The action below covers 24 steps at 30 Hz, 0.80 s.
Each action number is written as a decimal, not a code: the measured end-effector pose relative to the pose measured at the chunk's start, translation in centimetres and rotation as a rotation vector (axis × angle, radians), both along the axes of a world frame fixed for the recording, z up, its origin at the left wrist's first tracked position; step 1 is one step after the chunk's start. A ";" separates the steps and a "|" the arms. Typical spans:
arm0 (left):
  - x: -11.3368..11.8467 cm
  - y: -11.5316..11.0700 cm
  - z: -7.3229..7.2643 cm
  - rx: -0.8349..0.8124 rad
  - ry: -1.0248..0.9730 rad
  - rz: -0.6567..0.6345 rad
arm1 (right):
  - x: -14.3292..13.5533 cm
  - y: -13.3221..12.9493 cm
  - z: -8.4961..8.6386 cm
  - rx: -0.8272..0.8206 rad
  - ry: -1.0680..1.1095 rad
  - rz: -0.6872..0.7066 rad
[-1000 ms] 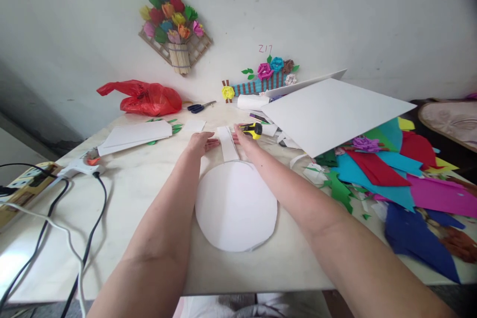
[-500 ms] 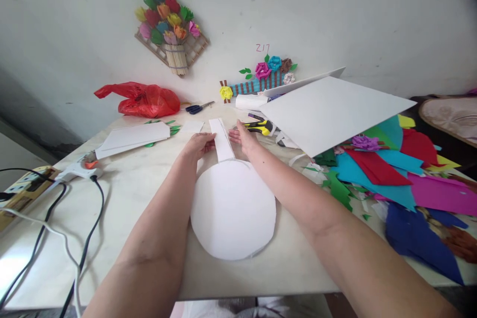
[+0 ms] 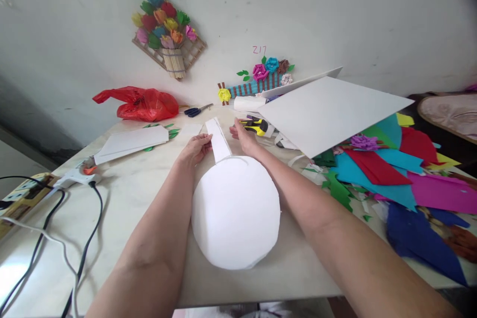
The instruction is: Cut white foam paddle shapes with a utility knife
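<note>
A white round board (image 3: 236, 213) lies between my forearms, near the front edge of the table. From its far side a narrow white board strip (image 3: 218, 141) sticks out, leaning a little to the left. My left hand (image 3: 199, 149) pinches the strip's left edge between thumb and fingers. To the right of the strip, my right hand (image 3: 242, 137) is held on edge with its fingers stretched out, apart from the strip and holding nothing. A yellow and black utility knife (image 3: 257, 126) lies just beyond the right hand.
Large white boards (image 3: 335, 114) lean over coloured sheets and scraps (image 3: 376, 164) on the right. At the left are cut white boards (image 3: 132, 143), a power strip with cables (image 3: 28, 189) and a red plastic bag (image 3: 147, 104). Scissors (image 3: 197, 110) lie at the back.
The round board and strip have shifted slightly, the disc towards me and the strip's far end leftward. My left hand has moved along with it; the gap to my right hand is wider.
</note>
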<state>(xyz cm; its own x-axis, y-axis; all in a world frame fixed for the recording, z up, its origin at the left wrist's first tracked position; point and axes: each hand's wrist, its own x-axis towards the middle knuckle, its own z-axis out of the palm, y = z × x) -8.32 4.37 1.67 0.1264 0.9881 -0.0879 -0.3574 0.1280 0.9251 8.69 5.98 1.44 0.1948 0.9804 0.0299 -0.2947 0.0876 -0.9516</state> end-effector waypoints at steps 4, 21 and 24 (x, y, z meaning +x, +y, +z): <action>-0.2 -0.4 -0.1 0.021 -0.052 -0.019 | -0.7 -0.3 -0.2 -0.070 -0.020 0.117; -0.7 0.3 -0.8 -0.032 -0.198 0.050 | 2.9 0.2 -1.5 0.198 -1.351 -0.245; -0.7 0.2 -0.7 -0.027 -0.201 0.051 | 2.8 0.0 -1.5 0.232 -1.335 -0.264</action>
